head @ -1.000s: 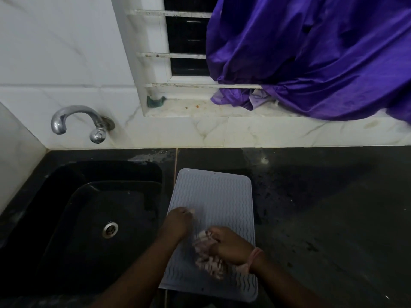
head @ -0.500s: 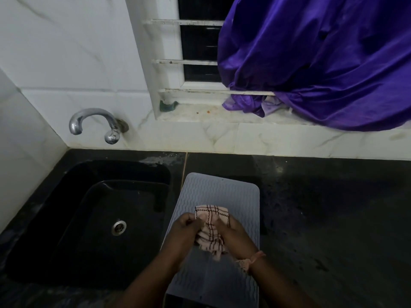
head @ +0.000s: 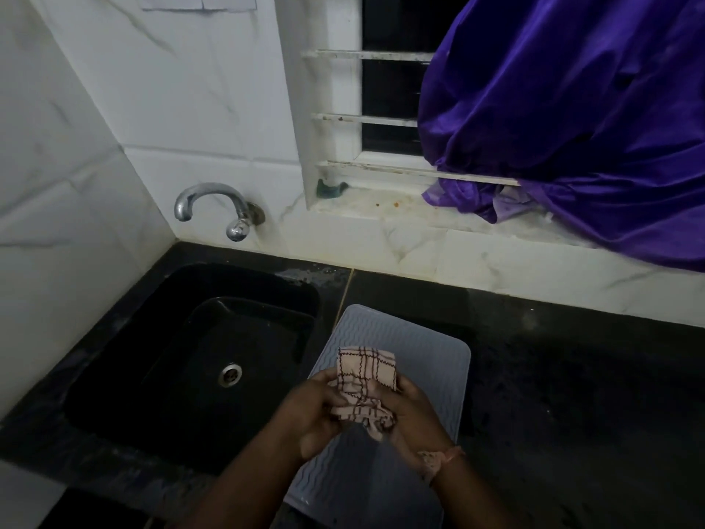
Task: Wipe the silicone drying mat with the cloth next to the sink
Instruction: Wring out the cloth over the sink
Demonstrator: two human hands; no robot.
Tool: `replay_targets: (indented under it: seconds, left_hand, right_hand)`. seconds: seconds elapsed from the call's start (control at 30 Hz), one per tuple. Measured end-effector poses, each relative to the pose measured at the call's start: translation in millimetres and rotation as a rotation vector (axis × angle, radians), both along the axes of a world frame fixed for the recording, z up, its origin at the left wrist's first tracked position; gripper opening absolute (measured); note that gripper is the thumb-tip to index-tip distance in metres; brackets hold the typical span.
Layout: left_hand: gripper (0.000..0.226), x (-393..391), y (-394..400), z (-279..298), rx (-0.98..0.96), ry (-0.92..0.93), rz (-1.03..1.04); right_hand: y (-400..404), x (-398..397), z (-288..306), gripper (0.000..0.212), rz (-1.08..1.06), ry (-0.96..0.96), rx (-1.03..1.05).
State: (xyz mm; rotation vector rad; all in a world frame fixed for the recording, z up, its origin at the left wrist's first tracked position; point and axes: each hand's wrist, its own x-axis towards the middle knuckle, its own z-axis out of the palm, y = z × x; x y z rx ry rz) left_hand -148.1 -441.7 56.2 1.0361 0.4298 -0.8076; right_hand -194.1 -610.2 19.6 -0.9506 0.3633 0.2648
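Observation:
A pale grey silicone drying mat (head: 423, 349) with wavy ribs lies on the black counter just right of the sink. A pink checked cloth (head: 364, 379) is held above the mat's middle, partly folded. My left hand (head: 318, 416) grips its left side and my right hand (head: 416, 418) grips its right side. Both hands hover over the mat's near half and hide part of it. A band sits on my right wrist.
A black sink (head: 198, 360) with a steel drain (head: 230, 374) lies left of the mat. A chrome tap (head: 213, 206) juts from the white tiled wall. Purple fabric (head: 572, 116) hangs over the window sill. Black counter (head: 591, 395) stretches to the right.
My left hand left the mat and took hold of the cloth with the right hand. Both hands lifted the cloth off the mat and spread it. The view shifted up and left.

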Motion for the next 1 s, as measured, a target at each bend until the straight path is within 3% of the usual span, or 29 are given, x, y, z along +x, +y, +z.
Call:
replay_targets:
  seconds: [0.07,0.13,0.2,0.3,0.4,0.73,0.9,1.0]
  left_hand:
    - [0.065,-2,4,4,-0.090,0.065,0.034]
    - [0.057,-6,10,9,-0.117,0.038,-0.012]
    - [0.039,-11,16,11,-0.052,0.022,-0.062]
    - [0.035,-14,22,4,0.152,-0.027,-0.012]
    - [0.029,-18,28,-1,0.233,-0.081,0.099]
    - [0.040,-17,70,-12,0.179,0.006,0.213]
    - [0.025,16,100,-16,0.229,-0.073,0.295]
    - [0.025,42,133,-15,0.322,-0.165,0.277]
  right_hand:
    - [-1,0,-1,0.044,0.076,0.001,0.064]
    - [-2,-1,-4,0.044,0.139,-0.003,0.072]
    - [1,1,-7,0.043,0.148,0.012,0.032]
    - [10,5,-10,0.041,0.138,0.040,0.002]
    - [21,9,-10,0.039,0.162,0.075,0.026]
    - [75,15,0,0.021,0.370,0.145,-0.318]
    - [111,47,17,0.045,0.437,0.089,-0.288]
    - [141,80,19,0.045,0.360,0.092,-0.318]
